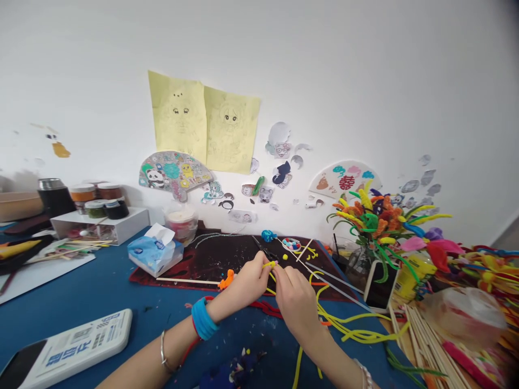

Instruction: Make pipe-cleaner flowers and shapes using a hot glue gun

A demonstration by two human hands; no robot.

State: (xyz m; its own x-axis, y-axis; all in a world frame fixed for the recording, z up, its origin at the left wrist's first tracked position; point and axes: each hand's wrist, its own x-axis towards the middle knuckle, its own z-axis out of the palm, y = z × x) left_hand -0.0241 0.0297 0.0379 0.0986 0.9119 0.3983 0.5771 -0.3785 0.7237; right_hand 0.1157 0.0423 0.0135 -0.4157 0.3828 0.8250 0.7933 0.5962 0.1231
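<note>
My left hand (252,278) and my right hand (294,294) meet at the middle of the view, over the front part of a dark mat (227,251). Between their pinched fingertips is a small piece of yellow pipe cleaner (268,265), with a tiny pinkish spot at its right end. Both hands are closed on it. An orange fuzzy figure (226,280) on a wooden stick (186,281) lies left of my left hand. Long yellow pipe cleaners (357,336) spread out to the right, and red ones (265,308) pass below the hands.
Behind the hands lie scissors (263,247), a blue fuzzy ball (268,235) and a small oval dish (291,244). A tissue pack (155,252) and a white case (73,348) stand left. At right are a phone (380,285), a pipe-cleaner bouquet (375,216) and wooden sticks (432,346).
</note>
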